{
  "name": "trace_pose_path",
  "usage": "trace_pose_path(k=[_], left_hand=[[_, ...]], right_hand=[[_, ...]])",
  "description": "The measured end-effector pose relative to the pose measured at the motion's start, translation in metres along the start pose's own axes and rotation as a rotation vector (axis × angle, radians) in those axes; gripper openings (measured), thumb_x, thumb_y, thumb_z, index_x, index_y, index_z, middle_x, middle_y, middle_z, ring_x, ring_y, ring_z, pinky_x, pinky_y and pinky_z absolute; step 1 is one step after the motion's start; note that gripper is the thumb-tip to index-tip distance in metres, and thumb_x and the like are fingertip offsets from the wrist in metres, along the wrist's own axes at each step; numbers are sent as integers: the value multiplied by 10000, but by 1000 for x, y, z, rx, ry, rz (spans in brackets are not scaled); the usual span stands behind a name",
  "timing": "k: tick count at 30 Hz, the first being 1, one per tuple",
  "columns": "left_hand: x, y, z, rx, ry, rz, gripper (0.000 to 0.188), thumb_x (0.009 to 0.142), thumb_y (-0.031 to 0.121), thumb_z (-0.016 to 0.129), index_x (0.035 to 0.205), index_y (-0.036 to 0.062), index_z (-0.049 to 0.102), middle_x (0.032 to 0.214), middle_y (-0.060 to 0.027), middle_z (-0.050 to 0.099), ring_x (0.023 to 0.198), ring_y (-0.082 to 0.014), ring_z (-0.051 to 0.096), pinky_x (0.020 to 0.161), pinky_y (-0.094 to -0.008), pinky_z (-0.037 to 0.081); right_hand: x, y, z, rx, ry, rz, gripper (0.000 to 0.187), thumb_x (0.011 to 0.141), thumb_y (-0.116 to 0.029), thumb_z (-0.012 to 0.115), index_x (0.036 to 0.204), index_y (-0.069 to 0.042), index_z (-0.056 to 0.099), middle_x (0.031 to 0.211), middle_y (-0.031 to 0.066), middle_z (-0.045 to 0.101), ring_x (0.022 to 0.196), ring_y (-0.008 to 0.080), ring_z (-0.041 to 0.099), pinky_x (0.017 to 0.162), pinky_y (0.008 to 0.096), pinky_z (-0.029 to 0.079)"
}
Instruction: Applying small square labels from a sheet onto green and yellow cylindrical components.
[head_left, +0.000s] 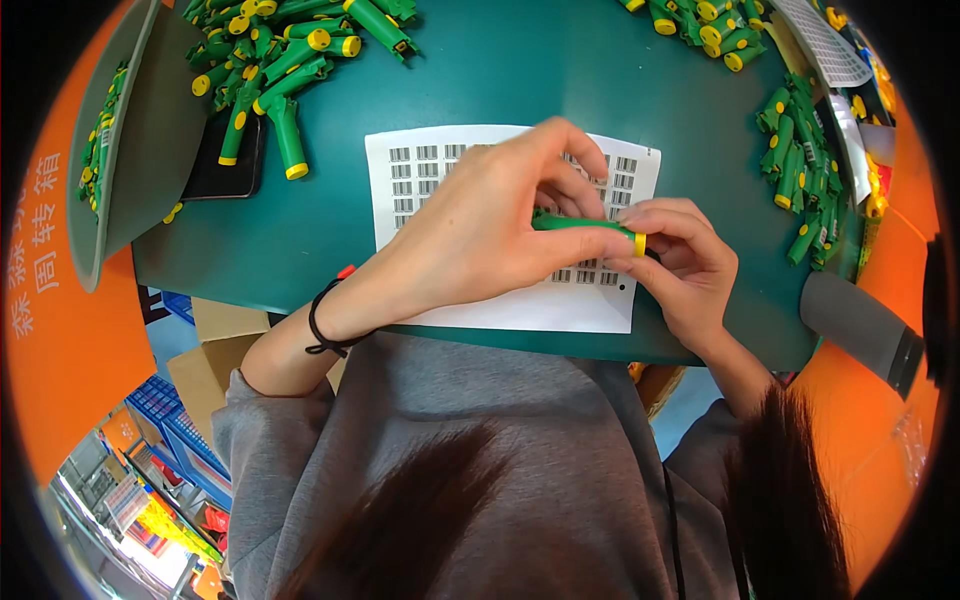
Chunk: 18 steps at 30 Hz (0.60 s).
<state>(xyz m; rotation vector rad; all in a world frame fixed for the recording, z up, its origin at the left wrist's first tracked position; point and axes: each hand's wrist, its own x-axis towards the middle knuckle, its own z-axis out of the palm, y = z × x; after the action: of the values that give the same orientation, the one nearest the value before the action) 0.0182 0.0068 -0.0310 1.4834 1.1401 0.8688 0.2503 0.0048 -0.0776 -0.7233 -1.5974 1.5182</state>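
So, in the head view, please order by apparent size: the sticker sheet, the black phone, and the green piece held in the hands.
1. sticker sheet, clearly largest, though partly covered by the hands.
2. phone, partly hidden under a grey tray and green pieces, so its full size is unsure.
3. green piece, smallest; mostly covered by fingers.

Grey sleeves, black wrist band [322, 330]
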Motion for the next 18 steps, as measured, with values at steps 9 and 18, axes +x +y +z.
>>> trace_pose_path(k=[9, 18], left_hand=[[-9, 12, -17, -324, -152, -278, 369, 1031, 345, 586, 1061, 10, 738, 745, 14, 626, 667, -52, 516, 609, -241, 444], [-74, 58, -234, 892, 1155, 139, 351, 949, 202, 704, 1216, -23, 664, 1037, -106, 721, 996, -149, 659, 908, -302, 505]], right_hand=[[15, -12, -1, -190, 167, 22, 491, 889, 74, 655, 1351, 28, 494, 1262, 110, 550, 1181, 166, 556, 1007, 303, 463], [24, -15, 10, -760, 287, 111, 598, 831, -53, 785, 1351, -40, 490, 887, 8, 617, 783, 103, 458, 723, 238, 365]])
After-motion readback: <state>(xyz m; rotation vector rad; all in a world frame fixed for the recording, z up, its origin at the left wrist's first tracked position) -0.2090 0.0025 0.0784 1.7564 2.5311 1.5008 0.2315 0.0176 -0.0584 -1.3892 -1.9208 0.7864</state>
